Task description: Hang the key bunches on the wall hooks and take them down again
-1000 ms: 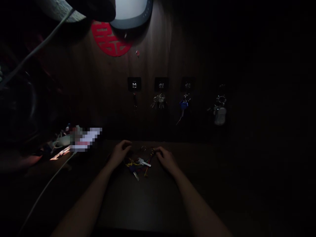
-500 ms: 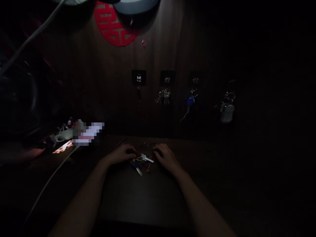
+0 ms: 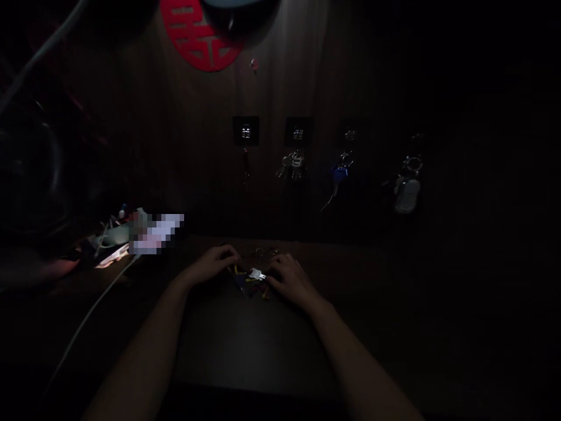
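In dim light, several small items lie bunched on the dark tabletop between my two hands. A silver key [image 3: 257, 273] catches the light in the middle of the bunch. My left hand [image 3: 210, 265] curls at its left edge, thumb and fingers bent together beside yellow cord; what they hold is too dark to tell. From the right, my right hand [image 3: 293, 282] closes at the silver key's blade end, its thumb against it. A blue-headed key [image 3: 239, 280] lies below my left fingertips. Behind the bunch shows a small metal ring [image 3: 260, 252].
On the dark back panel, key bunches [image 3: 294, 164], a blue keychain [image 3: 340, 173] and a grey fob [image 3: 407, 193] hang from hooks. A red round paper cutout [image 3: 201, 41] is above. At left, a white cable [image 3: 94, 304] trails from a lit, blurred-out object [image 3: 160, 233].
My right hand's thumb has come down to the silver key, and less of its blade shows. My left hand has shifted slightly left and up. The view has tilted a little.
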`<state>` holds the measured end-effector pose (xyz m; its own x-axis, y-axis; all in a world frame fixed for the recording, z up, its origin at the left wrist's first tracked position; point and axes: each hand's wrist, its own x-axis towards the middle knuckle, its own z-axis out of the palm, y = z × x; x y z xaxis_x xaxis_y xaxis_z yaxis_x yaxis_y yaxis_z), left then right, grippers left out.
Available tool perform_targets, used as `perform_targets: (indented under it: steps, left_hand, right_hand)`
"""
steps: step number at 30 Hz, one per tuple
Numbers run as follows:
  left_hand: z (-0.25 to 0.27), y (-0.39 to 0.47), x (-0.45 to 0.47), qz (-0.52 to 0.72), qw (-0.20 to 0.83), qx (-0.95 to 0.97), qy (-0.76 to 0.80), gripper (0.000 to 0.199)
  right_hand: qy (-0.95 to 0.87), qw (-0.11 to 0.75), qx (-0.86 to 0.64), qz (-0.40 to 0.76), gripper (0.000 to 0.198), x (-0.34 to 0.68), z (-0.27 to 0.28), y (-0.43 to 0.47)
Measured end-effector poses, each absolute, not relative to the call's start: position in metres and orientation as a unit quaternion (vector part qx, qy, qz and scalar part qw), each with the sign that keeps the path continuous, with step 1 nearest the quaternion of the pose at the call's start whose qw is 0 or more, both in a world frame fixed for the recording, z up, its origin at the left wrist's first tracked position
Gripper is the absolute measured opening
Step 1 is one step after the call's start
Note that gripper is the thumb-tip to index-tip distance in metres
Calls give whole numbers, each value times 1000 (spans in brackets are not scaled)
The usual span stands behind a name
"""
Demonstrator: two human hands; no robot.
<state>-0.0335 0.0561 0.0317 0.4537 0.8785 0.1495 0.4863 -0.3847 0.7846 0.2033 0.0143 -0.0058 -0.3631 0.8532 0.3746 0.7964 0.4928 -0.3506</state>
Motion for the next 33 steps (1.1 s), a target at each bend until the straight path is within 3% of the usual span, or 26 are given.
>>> perform_targets:
  steps: [5, 15, 23, 29, 33]
  left_hand:
    - [33, 60, -33, 380, 319, 727, 474, 23]
    - [35, 58, -26, 429, 415, 636, 490, 27]
    - [31, 44, 6, 404, 459, 654, 445, 23]
    - [24, 39, 20, 402, 478, 671, 399, 23]
    - [24, 41, 17, 402, 512, 647, 397, 30]
  right_hand:
    - [-817, 257, -514, 40, 14, 209, -6, 15]
    - [-780, 267, -565, 32, 8, 220, 3, 13]
    - [-766, 407, -498, 25, 22, 193, 17, 6]
    - [-782, 422, -454, 71, 15, 183, 17, 4]
    - [-736, 487, -458, 110, 14, 186, 17, 8]
